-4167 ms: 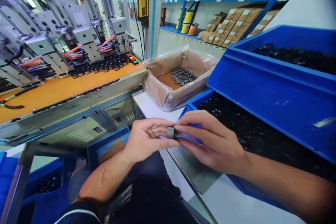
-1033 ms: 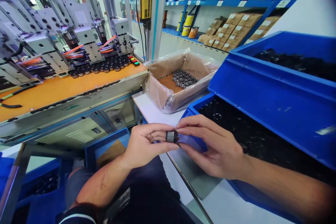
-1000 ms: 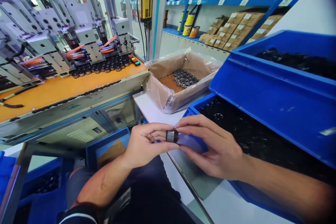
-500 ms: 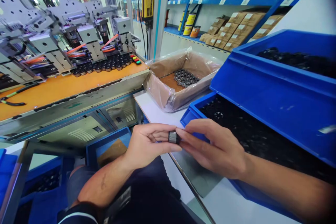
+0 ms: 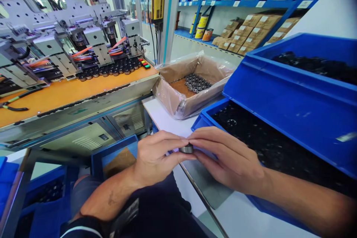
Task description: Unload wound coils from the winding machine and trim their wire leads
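Note:
A small dark cylindrical metal part (image 5: 186,149) is pinched between the fingertips of both hands, just above the table edge. My left hand (image 5: 156,154) closes on it from the left, thumb beneath and fingers over the top. From the right, my right hand (image 5: 230,158) grips the same part with its fingertips, the fingers pressed close together. The fingers cover much of the part, so its top and far side are partly hidden.
Blue bins (image 5: 290,108) of small black parts are stacked at the right. Behind my hands stands a plastic-lined carton (image 5: 173,100) holding several metal parts. A machine bench (image 5: 117,85) with rows of black parts and pliers (image 5: 16,102) is at the left.
The part has turned in my fingers, from its side facing left to lying flatter. My left fingers have come down over its top, and my right fingers have straightened.

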A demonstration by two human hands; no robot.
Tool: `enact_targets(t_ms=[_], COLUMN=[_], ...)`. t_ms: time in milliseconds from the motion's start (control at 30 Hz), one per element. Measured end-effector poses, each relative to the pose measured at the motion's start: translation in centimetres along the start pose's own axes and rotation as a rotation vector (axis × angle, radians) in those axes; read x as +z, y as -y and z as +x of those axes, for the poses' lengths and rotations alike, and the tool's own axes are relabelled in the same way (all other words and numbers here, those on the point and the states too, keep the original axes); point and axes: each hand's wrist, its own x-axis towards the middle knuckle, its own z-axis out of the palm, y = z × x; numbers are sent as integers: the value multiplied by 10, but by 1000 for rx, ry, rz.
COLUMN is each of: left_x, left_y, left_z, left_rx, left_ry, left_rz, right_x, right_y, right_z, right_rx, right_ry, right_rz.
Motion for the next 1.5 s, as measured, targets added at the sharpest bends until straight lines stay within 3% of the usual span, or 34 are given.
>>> enact_targets(t_ms=[167,300,400,500,700,800,1100,1500], left_x=[12,19,20,16,2,2,7,6], left_y=[5,10,14,15,16,15,20,28], left_z=[-9,-11,-12,-11,3,7,0,-4], left_rx=[-281,-610,-730,-619,-11,83,-20,-340], left_ry=[-33,29,106,140,90,80,31,143], left_rz=[-245,-738,-996,-841,-106,-33,-131,-333], right_x=[1,0,-3,-5,-2,-3,-2,4], right_y=[-2,-4,-5,-7,-8,-6,-6,-16], right_z=[-2,0,3,4,0,0,0,1], right_rx=[-31,4,62,58,36,30,52,14], right_ry=[-33,-70,-30,-7,-28,-11,7,-41], right_rz=[-74,-60,13,32,-12,-35,-23,-27])
